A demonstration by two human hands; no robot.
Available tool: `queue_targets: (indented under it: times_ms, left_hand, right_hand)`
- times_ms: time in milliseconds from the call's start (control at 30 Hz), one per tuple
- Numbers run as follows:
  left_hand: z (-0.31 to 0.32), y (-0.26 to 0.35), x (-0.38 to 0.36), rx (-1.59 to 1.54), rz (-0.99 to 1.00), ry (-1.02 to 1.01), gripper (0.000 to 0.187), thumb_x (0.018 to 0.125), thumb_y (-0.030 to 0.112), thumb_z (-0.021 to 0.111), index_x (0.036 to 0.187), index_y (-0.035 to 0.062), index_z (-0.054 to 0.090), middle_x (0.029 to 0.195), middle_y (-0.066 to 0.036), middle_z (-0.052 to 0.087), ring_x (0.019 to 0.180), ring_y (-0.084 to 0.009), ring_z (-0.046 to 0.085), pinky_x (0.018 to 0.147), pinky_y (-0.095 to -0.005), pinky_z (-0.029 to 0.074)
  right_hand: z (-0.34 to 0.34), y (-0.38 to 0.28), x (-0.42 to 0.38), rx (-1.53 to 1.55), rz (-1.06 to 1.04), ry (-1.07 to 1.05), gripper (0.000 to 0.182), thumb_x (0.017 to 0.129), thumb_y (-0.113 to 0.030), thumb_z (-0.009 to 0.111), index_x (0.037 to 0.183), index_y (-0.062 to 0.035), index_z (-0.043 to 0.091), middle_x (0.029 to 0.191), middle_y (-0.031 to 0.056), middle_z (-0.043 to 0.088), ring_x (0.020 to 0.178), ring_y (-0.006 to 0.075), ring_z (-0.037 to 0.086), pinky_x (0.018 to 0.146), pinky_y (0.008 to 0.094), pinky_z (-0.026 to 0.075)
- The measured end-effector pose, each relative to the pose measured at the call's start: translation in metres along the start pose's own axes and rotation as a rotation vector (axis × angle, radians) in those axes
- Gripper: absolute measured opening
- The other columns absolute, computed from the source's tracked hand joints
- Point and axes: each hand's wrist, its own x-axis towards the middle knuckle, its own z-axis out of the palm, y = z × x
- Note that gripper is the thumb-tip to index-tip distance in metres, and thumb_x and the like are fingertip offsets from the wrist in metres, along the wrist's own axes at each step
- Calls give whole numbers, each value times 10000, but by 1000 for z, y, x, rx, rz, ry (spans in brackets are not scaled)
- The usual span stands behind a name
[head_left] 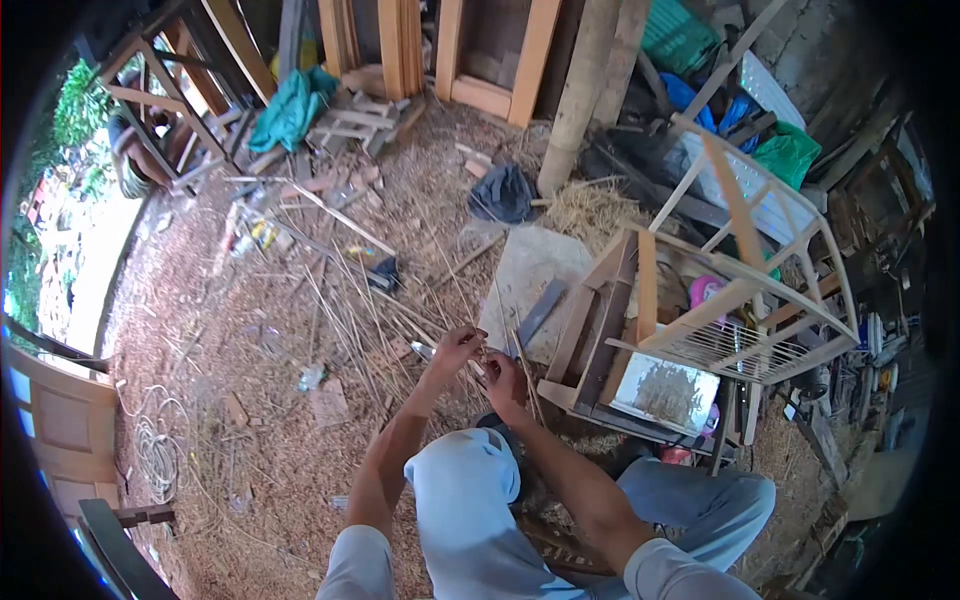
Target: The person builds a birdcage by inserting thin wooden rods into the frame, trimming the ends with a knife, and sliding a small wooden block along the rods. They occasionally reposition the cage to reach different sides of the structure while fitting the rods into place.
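Note:
Just above my raised knee, my left hand has its fingers closed in a pinch. Close beside it, slightly lower and to the right, my right hand is closed too, its fingertips almost meeting the left ones. Something small and thin seems to be between the fingers, but I cannot make out what it is. Long thin sticks lie fanned over the shavings just beyond my hands. A pale flat board lies ahead to the right, with a grey strip on it.
To my right, a wooden box holds odds and ends, with a slatted wooden frame over it. A post stands ahead. Coiled cord lies left on the shavings. A teal cloth and a person are farther back.

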Motion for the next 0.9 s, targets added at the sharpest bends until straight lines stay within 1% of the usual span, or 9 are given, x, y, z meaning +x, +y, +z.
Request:
queue_targets:
  times_ms: [67,133,267,367,433,533,733,833,900]
  left_hand:
    - [-17,39,-9,205,75,-20,238,926,174,602,1031,-38,630,820,-71,640,756,-148,630,666,-277,535]
    - [-30,65,-13,27,88,4,221,896,155,635,1041,-11,646,869,-56,669,761,-141,627,657,-268,508]
    - [-48,163,-35,17,226,227,272,877,179,661,1085,4,648,882,-44,680,813,-127,634,657,-279,495]
    - [-44,229,-67,-18,328,158,238,892,138,638,1082,-3,660,881,-56,682,820,-129,640,717,-280,513]
    - [-16,286,-106,-103,508,-29,257,922,216,619,1088,21,627,879,-52,661,830,-152,645,688,-307,541]
    - [32,349,-144,-54,575,38,214,936,188,606,1082,31,597,878,-48,641,777,-150,645,644,-292,540]
    - [183,418,-179,47,776,-207,233,930,161,618,1085,-12,604,885,-54,648,779,-147,640,673,-263,528]
    - [258,436,-170,281,784,-338,285,928,185,620,1140,-6,610,922,-75,671,819,-161,645,739,-295,531]
    - [299,445,-165,731,1031,-268,342,913,199,630,1200,17,587,973,-99,685,859,-217,657,769,-340,524]
  right_hand:
    - [-16,-25,6,73,54,-21,118,850,-93,629,949,-30,642,852,170,658,760,350,636,671,396,502]
    - [-30,-47,11,117,-175,19,127,856,-92,625,952,-16,657,843,177,660,741,333,645,655,389,507]
    - [-105,-121,5,220,-185,-92,156,863,-86,609,988,-6,657,849,193,661,742,316,660,665,392,503]
    - [-163,-148,-5,236,-246,-97,167,875,-92,601,1002,3,651,848,190,668,747,314,664,668,378,502]
    - [-204,-154,-11,275,-347,-161,188,885,-131,609,1021,-12,662,875,209,671,735,349,658,664,403,517]
    - [-262,-170,-24,556,-236,-295,158,854,-100,646,984,-12,666,818,182,677,708,315,664,649,382,516]
    - [-351,-161,-41,179,-410,36,132,788,-22,678,916,2,652,768,149,678,708,257,681,621,342,510]
    - [-388,-131,-46,324,-363,186,134,793,6,675,924,10,646,767,140,669,695,197,658,629,313,496]
    - [-410,-104,-46,442,-301,331,128,823,15,654,950,16,643,780,130,665,691,159,628,642,292,490]
